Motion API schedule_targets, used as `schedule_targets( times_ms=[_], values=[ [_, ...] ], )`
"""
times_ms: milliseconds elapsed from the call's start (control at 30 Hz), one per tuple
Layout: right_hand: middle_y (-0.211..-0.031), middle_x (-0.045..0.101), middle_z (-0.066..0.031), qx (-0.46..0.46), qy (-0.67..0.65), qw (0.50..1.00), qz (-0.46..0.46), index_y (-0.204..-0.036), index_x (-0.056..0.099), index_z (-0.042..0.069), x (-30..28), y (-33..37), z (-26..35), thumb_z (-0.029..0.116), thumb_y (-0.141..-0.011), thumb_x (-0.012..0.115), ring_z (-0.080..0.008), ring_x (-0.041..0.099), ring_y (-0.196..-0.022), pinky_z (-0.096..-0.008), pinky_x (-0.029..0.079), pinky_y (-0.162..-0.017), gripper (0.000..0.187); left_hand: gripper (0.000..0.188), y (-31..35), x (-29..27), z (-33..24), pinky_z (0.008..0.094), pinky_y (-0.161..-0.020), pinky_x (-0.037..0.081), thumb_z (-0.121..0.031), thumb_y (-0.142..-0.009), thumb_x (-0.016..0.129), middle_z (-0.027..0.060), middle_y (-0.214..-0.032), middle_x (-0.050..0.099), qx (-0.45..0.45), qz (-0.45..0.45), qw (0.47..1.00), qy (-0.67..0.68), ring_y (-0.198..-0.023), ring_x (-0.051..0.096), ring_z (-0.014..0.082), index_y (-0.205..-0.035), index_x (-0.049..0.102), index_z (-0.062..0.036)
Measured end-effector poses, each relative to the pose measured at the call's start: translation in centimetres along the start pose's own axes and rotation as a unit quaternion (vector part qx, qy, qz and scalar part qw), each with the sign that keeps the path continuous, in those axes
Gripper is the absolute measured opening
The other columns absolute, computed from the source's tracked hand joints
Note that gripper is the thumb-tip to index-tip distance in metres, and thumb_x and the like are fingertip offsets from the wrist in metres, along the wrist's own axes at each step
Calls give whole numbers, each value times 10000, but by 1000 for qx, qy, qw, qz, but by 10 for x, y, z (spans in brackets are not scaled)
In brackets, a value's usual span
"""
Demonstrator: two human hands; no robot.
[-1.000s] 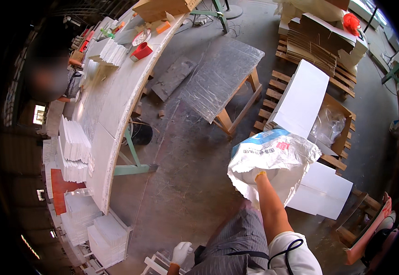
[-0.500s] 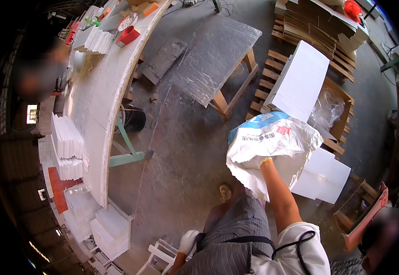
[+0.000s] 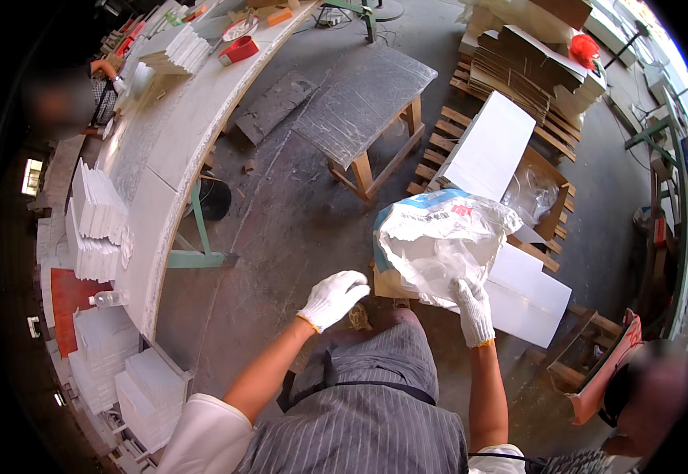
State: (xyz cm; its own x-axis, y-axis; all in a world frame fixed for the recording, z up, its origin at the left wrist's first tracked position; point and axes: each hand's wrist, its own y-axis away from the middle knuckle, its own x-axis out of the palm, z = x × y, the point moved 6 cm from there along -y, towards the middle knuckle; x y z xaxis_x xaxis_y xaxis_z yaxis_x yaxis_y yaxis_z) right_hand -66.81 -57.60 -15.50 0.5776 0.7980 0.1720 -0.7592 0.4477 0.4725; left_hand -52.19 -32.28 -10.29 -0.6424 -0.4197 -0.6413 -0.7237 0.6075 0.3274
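A large white woven sack point(image 3: 448, 209) with a blue patch stands with its mouth gaping in front of me. Thin translucent plastic point(image 3: 432, 265) shows inside that mouth. My right hand point(image 3: 472, 314), in a white knit glove, is at the sack's near rim, its fingers closed on the plastic there. To the left of the sack, my left hand point(image 3: 334, 300) hangs in the air, also gloved in white. Its fingers stretch toward the sack, loosely bent, and hold nothing.
A long pale worktable point(image 3: 166, 162) curves along the left, bearing stacks of white panels point(image 3: 101, 197). A low grey-topped bench point(image 3: 363, 103) stands ahead. On the right, pallets hold white boxes point(image 3: 490, 146) and flattened cardboard point(image 3: 517, 71). Other people are at left and lower right.
My right hand has come out from deep inside the sack to its near rim. My left hand has risen from low beside my leg to near the sack.
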Motion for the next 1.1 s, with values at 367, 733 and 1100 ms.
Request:
schedule_targets(
  times_ms=[367, 733, 1100],
  values=[
    [-852, 606, 8, 24, 1, 997, 68, -1082, 642, 24, 56, 60, 2, 214, -1014, 494, -79, 546, -748, -244, 477, -713, 250, 387, 16, 66, -65, 362, -894, 485, -295, -847, 717, 110, -1088, 651, 101, 10, 991, 89, -1022, 624, 273, -1149, 638, -67],
    [-692, 544, 19, 73, -82, 992, 68, -823, 589, 79, 49, 52, 16, 335, -993, 555, -77, 480, -592, -236, 388, -549, 310, 176, 17, 58, -83, 274, -758, 491, -174, -955, 608, 20, -881, 660, -5, 77, 946, 315, -837, 593, 97, -975, 663, -8],
    [-881, 580, -48, 127, -246, 946, 166, -1184, 529, -3, 61, 21, 41, 386, -1028, 436, -159, 554, -735, -304, 461, -657, 429, 136, 5, 30, -85, 210, -739, 491, -166, -979, 587, -10, -901, 636, -90, 28, 836, 541, -817, 584, 55, -1020, 632, -45]
  ],
)
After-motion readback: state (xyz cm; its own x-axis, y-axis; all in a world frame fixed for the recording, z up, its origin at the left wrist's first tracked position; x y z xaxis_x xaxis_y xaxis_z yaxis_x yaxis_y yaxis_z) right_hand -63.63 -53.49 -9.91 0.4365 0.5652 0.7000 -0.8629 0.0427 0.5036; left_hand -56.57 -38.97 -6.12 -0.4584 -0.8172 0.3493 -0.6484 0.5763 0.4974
